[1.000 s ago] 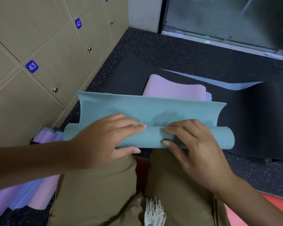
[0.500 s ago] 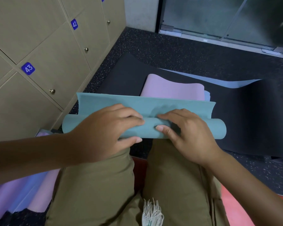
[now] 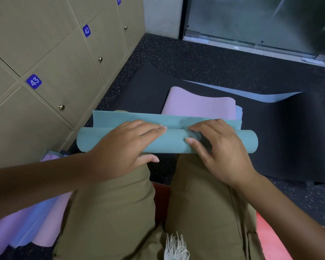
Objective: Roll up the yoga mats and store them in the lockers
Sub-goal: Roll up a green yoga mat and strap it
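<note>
A teal yoga mat (image 3: 174, 143) lies across the floor just past my knees, mostly rolled into a tube, with a short flat flap (image 3: 124, 118) left on its far side. My left hand (image 3: 124, 147) cups the left half of the roll, fingers over the top and thumb under the near side. My right hand (image 3: 220, 152) grips the right half, fingertips at the seam and thumb on the front. Beyond the roll lie a pink mat (image 3: 199, 107), a light blue mat (image 3: 251, 94) and a wide black mat (image 3: 289, 137). Tan lockers (image 3: 64, 72) numbered 43 and 42 stand shut at the left.
Pink and blue mats (image 3: 26, 222) lie loosely by my left leg against the lockers. A red mat (image 3: 270, 241) is under my right knee. A glass door (image 3: 251, 21) closes the far side. Speckled dark floor (image 3: 195, 59) stretches between the mats and the door.
Both hands have pushed the teal roll away from me. The roll has taken up more mat and the flat flap beyond it has grown shorter.
</note>
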Demonstrator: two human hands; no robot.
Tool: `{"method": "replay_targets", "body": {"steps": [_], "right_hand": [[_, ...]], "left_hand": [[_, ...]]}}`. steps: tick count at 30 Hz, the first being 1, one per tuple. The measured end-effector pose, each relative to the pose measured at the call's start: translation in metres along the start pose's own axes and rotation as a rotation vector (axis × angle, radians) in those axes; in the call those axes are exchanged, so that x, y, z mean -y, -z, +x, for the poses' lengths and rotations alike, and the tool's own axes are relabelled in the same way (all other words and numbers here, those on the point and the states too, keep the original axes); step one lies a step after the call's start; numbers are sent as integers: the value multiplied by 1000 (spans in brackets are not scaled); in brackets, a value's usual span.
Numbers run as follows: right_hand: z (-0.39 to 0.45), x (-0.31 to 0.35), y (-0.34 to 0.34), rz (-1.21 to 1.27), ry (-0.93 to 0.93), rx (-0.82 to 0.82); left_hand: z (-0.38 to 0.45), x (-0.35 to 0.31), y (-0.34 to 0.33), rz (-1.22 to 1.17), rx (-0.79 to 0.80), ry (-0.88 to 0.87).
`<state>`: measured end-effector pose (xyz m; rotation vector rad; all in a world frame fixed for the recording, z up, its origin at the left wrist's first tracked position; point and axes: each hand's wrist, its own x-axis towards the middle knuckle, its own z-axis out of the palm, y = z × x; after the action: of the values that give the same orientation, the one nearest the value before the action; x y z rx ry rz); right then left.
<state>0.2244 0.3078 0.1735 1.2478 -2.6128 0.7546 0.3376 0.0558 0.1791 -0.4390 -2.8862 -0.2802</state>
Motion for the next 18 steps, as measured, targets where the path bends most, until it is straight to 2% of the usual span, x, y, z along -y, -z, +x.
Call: {"method": "replay_targets", "body": {"steps": [7,13,18], "right_hand": [[-10,-6,0,-86,6,-67],[-1,-14,-15,-36,-57,-71],[14,-21,-21,-13,-60,-69]], "left_hand": [[21,20,-5,32,48,-29],[36,33,-4,98,78,-26],[40,17,-7,122,-48,-36]]}}
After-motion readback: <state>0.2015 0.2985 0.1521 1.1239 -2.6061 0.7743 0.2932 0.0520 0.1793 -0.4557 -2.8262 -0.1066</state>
